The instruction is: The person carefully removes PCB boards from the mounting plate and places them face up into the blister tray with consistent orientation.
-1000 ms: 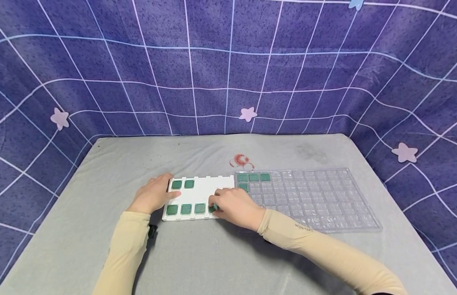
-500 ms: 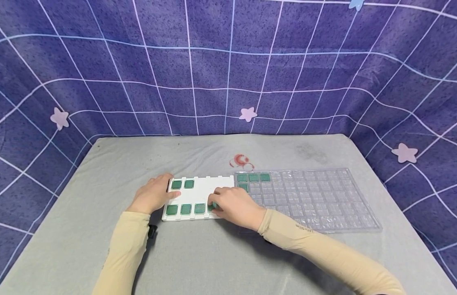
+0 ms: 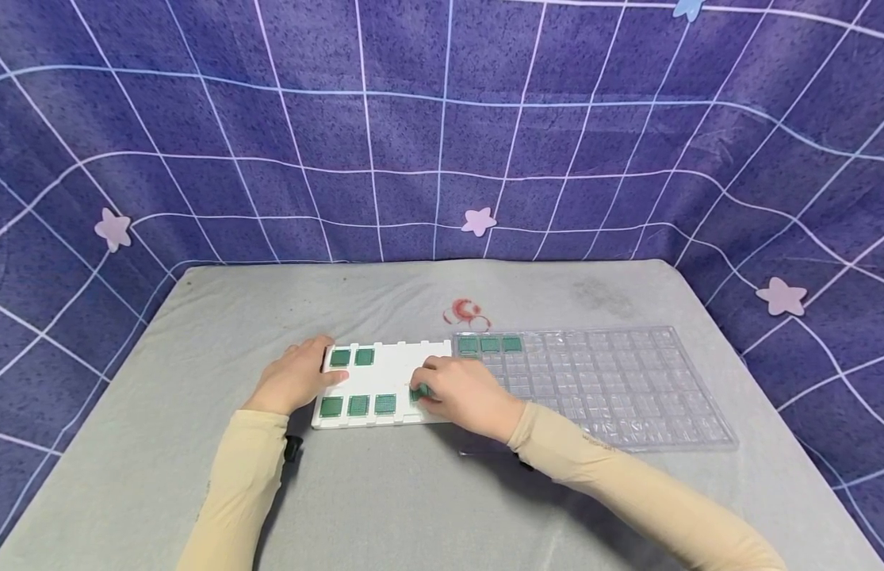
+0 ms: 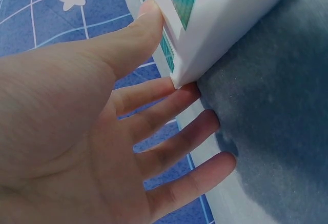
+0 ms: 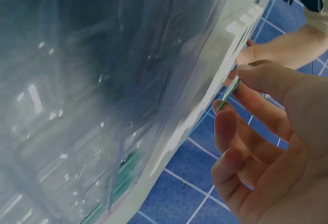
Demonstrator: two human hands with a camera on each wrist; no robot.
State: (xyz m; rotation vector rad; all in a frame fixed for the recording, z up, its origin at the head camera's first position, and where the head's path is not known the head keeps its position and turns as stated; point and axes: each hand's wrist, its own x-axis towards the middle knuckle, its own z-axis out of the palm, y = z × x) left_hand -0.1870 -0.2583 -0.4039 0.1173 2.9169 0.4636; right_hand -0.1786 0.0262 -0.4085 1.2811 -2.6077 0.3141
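Observation:
A white slotted tray lies on the grey cloth, with several small square green circuit boards set along its near and far edges. My left hand holds its left end: the thumb rests on the top face, while the index and middle fingertips meet the end corner in the left wrist view. Over the right part of the tray, my right hand pinches one green circuit board between thumb and fingers. That board is tilted and seen almost edge-on in the right wrist view; the fingers partly hide it in the head view.
Right beside the white tray lies a clear plastic tray with many small pockets. A few green boards sit in its far left corner. A purple gridded curtain rises behind and at both sides of the table.
My right hand has shifted slightly right, and the green circuit board it pinches has come up from the near row of the white tray. My left hand stays in place.

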